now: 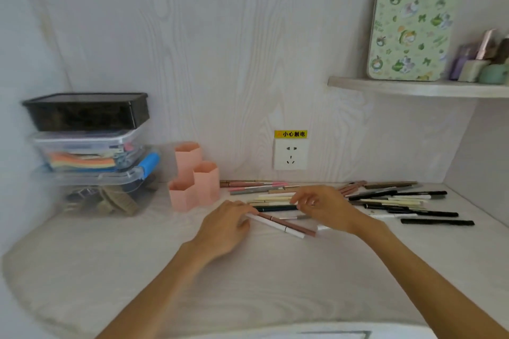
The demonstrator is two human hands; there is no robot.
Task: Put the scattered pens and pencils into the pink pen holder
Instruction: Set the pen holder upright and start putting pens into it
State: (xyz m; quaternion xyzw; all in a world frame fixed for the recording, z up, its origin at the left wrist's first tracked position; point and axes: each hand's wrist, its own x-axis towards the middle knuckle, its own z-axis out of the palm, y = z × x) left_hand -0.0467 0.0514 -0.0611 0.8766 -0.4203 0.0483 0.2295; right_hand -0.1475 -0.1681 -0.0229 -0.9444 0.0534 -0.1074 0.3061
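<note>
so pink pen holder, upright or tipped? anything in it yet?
Upright: the pink pen holder stands with its openings facing up. No pens stick out; the bottoms are hidden.

A small yellow rectangular warning sticker [290, 134] sits on the pale wood-grain wall, touching the top edge of the white plastic wall socket [290, 155]. It carries a small orange mark at its left end, then four black Chinese characters: 小心触电. The green patterned board [410, 23] on the shelf bears tiny lettering, too blurred to read.
</note>
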